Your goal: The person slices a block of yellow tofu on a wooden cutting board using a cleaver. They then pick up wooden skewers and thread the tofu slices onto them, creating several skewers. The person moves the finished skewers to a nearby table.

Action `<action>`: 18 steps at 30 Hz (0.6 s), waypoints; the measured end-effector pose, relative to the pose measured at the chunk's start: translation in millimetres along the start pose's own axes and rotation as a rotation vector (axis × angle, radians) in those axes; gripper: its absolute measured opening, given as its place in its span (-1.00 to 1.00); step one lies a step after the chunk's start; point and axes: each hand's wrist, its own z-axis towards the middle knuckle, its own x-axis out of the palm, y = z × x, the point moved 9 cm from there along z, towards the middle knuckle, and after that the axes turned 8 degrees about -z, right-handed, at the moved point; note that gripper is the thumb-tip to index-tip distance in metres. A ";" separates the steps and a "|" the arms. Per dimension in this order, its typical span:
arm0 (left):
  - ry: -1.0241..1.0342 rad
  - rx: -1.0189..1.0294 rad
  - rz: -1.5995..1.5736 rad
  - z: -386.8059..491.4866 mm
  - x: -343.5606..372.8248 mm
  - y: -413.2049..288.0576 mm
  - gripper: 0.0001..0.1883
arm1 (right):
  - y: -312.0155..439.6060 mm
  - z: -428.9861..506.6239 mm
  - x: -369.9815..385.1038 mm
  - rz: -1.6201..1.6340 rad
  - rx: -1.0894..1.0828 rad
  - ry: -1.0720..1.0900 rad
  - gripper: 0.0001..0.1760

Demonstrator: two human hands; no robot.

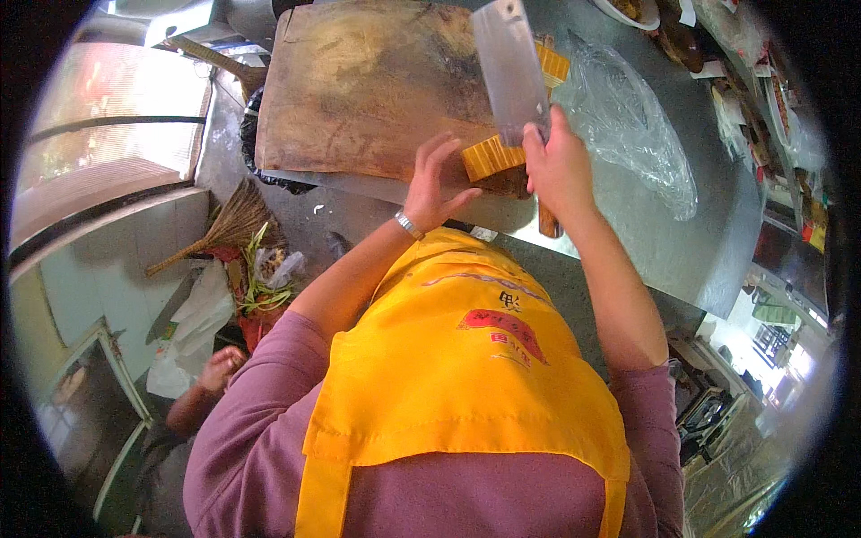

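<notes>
My right hand [562, 171] grips a broad Chinese cleaver [508, 67] near the base of its blade; the wooden handle sticks out below the fist. The blade points away from me, over the right side of a thick, worn wooden chopping board [363, 81]. Under the cleaver's heel lies a yellow-and-brown striped block of food [491, 158] near the board's front right corner. My left hand [437, 181] is just left of this block, fingers apart and holding nothing. Another striped yellow piece [553, 66] lies beyond the blade, which partly hides it.
A crumpled clear plastic bag [625, 121] lies on the metal worktop [706, 249] at the right. A white bowl [632, 13] stands at the back. To the left are a straw broom [229, 225] and green vegetable scraps [259, 282]. Another person's hand [222, 368] shows at the lower left.
</notes>
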 end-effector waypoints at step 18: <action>-0.060 0.027 -0.031 -1.3 12.5 12.3 -0.35 | 12.3 -24.5 41.6 -0.195 -0.053 0.100 -0.66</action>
